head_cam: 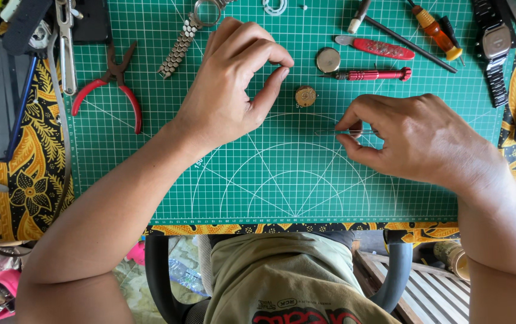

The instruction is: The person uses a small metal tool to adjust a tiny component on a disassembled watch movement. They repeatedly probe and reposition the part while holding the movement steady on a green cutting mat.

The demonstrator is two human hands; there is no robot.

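Observation:
My right hand point(417, 138) pinches thin metal tweezers point(330, 131), whose tips point left just above the green cutting mat point(270, 180). My left hand point(234, 84) hovers over the mat with thumb and forefinger curled close together; I cannot tell if anything tiny sits between them. A small round brass watch movement point(305, 96) lies on the mat between the two hands, just right of my left thumb. A round metal case back point(328, 59) lies a little beyond it.
Red-handled pliers point(111, 84) lie at the left. A metal watch bracelet point(180, 48) lies at the top. Red screwdrivers point(375, 74) and other tools lie at the top right, a black digital watch point(496, 48) at the far right. Patterned cloth surrounds the mat.

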